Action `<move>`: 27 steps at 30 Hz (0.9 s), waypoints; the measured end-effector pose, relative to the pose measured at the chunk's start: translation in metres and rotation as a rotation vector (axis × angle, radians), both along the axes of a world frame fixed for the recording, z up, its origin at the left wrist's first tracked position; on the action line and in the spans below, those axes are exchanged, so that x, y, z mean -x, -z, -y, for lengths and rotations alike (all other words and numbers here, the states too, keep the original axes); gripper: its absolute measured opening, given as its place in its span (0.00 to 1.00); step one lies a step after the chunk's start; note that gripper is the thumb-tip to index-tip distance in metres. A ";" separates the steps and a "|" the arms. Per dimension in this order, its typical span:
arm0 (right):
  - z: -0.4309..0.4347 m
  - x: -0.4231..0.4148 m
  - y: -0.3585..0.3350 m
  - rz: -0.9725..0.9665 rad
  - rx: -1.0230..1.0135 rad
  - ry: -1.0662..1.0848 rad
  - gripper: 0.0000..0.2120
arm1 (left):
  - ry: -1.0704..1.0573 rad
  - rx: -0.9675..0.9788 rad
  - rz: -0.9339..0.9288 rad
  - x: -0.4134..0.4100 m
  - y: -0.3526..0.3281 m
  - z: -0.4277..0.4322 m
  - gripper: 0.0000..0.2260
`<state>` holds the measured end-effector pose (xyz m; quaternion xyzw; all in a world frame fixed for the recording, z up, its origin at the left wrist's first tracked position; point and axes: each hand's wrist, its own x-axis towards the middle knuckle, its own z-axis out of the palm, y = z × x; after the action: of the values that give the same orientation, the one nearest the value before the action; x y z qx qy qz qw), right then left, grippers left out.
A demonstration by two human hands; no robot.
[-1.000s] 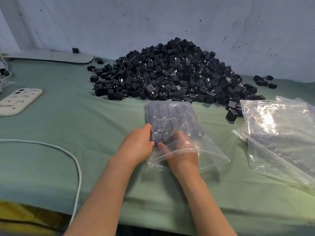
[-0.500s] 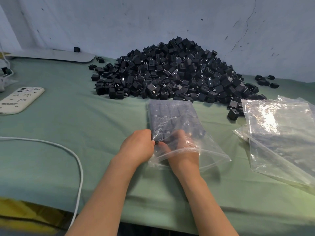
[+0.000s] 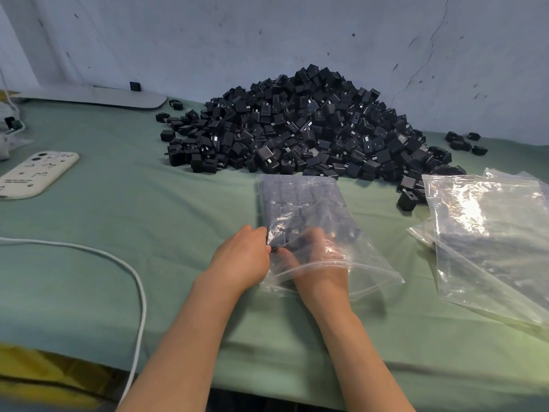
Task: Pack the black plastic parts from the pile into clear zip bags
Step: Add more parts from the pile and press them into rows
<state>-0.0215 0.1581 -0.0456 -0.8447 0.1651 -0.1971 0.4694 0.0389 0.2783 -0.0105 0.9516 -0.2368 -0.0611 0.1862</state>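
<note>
A clear zip bag [image 3: 303,209] is seen lying flat on the green cloth [image 3: 118,221], centre of view, just in front of the pile of black plastic parts [image 3: 306,126]. Its far end almost touches the pile's near edge & its open mouth is turned toward the person. Rows of black pcs are made out inside the bag's far half, dimmed by the plastic. The right hand [image 3: 316,258] is pushed in through the mouth, wrist at the zip strip, fingers reaching to the nearest pcs; whether a part is held can't be told, as the film blurs the fingertips. The left hand [image 3: 242,261] is kept outside at the bag's left edge, fingers curled & the plastic gripped there. The pile is heaped against the grey-blue wall [image 3: 267,34], w/ loose pcs spread along its left foot and a few strays [image 3: 463,141] set apart at far right. A stack of flat clear bags [image 3: 490,233] is laid at right, near the filled one but not touching it, far corner against the pile's edge. At left, a white cable [image 3: 135,281] is looped over the cloth & off the near edge; a white phone-shaped item [image 3: 35,173] w/ small dark marks is lying beyond it. A flat white base [image 3: 98,98] is placed at the back by the wall, w/ one black part [image 3: 135,85] on it.
</note>
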 end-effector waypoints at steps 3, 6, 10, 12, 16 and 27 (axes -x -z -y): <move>0.000 0.001 0.000 0.016 0.010 -0.007 0.11 | -0.008 0.019 -0.008 0.001 -0.001 0.001 0.17; 0.000 0.002 0.000 0.021 -0.008 -0.010 0.11 | -0.012 0.027 -0.029 0.001 -0.001 0.003 0.17; 0.000 0.002 0.000 0.025 0.016 -0.004 0.11 | 0.002 0.105 -0.077 -0.002 0.000 0.004 0.16; 0.000 0.001 -0.001 0.012 0.045 0.003 0.11 | 0.000 0.126 -0.088 -0.003 0.000 0.004 0.16; 0.001 0.001 -0.001 0.014 0.059 0.004 0.11 | -0.030 0.155 -0.089 -0.005 0.000 0.004 0.16; 0.000 0.000 -0.004 -0.014 -0.003 -0.009 0.13 | 0.016 0.221 -0.081 -0.003 0.000 0.004 0.19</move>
<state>-0.0219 0.1581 -0.0421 -0.8461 0.1650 -0.1887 0.4705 0.0422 0.2744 -0.0102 0.9200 -0.2422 -0.0743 0.2990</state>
